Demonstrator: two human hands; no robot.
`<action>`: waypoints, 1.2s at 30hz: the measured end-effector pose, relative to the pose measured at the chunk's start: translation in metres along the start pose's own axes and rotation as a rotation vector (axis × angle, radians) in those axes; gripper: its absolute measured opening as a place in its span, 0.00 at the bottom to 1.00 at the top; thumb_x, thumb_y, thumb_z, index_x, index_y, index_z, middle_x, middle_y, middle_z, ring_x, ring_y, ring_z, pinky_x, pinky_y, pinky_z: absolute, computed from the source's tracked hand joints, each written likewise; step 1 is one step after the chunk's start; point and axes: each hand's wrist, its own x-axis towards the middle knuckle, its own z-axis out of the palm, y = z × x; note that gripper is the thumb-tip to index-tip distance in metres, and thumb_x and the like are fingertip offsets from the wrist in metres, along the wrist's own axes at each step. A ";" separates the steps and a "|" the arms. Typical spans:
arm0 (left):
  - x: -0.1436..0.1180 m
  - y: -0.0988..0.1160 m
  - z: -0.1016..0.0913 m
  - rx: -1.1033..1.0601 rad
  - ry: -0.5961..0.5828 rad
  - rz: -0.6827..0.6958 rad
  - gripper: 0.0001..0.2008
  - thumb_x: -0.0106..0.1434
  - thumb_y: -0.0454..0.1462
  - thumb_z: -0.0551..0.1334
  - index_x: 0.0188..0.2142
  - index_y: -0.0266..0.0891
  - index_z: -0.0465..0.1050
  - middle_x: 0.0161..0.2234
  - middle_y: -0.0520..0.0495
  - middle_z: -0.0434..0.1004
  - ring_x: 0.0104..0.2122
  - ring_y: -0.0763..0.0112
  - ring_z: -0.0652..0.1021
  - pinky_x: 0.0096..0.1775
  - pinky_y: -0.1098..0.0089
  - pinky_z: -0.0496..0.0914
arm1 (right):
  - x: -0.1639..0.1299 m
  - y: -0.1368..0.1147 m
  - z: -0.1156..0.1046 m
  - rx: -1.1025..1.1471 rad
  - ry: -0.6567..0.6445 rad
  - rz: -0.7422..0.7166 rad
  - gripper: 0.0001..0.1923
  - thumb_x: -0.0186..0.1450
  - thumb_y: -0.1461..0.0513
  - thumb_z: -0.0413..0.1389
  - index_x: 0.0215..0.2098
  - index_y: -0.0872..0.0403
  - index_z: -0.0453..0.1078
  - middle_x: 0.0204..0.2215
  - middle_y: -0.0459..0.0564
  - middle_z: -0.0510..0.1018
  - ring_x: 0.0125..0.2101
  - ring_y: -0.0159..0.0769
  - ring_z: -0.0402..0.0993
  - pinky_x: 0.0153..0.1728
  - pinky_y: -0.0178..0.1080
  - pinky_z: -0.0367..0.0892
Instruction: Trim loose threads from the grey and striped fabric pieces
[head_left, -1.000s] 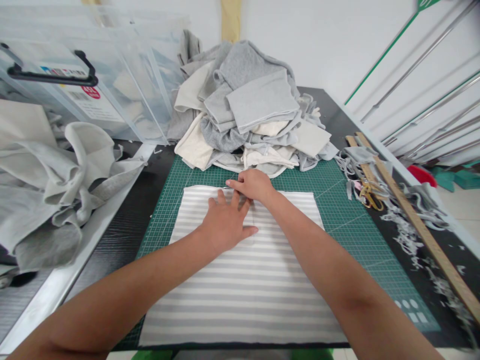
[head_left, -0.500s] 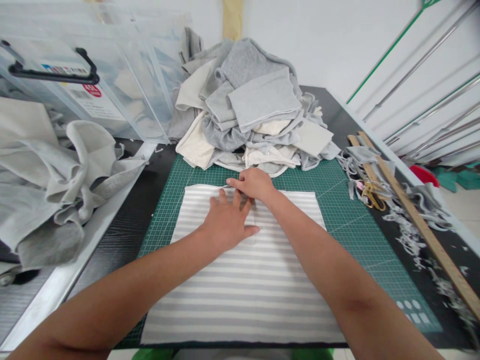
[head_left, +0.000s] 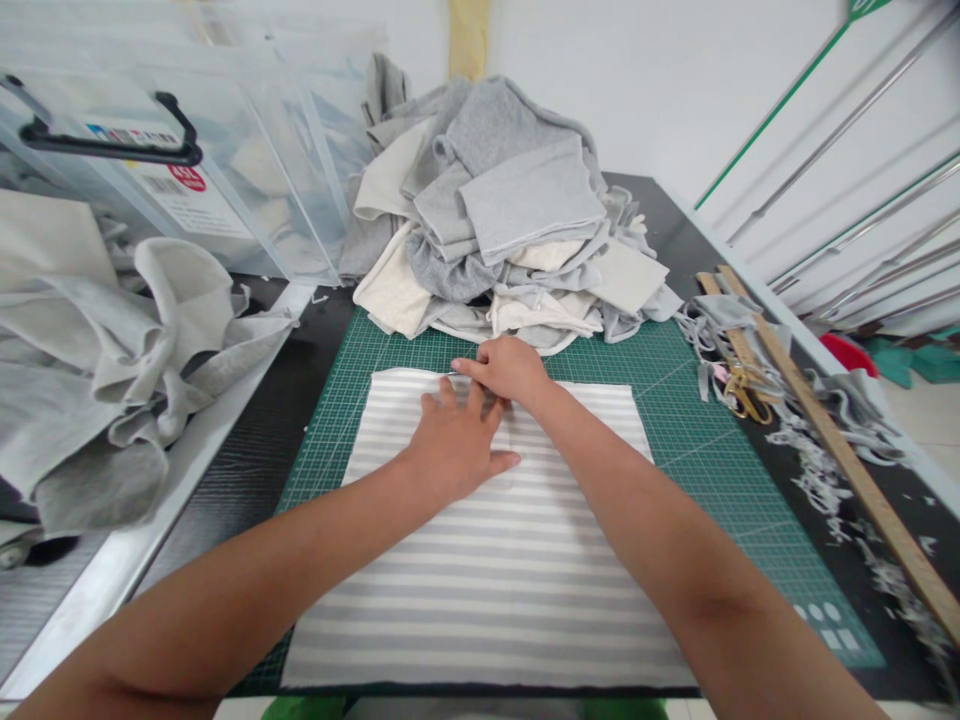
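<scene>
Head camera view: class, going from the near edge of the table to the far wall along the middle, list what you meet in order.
Striped fabric → left hand pressed flat on it → right hand at the fabric's far edge → bare strip of green cutting mat → heap of grey and cream fabric pieces.

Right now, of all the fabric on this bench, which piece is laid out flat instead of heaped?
The grey-and-white striped fabric on the green cutting mat, under both hands. The pile of grey and cream fabric pieces behind it and the crumpled grey fabric at left are heaped.

Both hands, left hand (head_left: 454, 447) and right hand (head_left: 508, 369), press the striped fabric (head_left: 487, 570).
</scene>
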 end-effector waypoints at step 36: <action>0.000 0.001 0.000 0.024 0.015 0.000 0.37 0.62 0.60 0.49 0.64 0.42 0.56 0.64 0.32 0.53 0.60 0.25 0.55 0.50 0.39 0.60 | 0.003 -0.008 0.003 -0.034 -0.022 0.023 0.32 0.63 0.38 0.43 0.31 0.51 0.77 0.31 0.52 0.80 0.33 0.39 0.73 0.31 0.36 0.60</action>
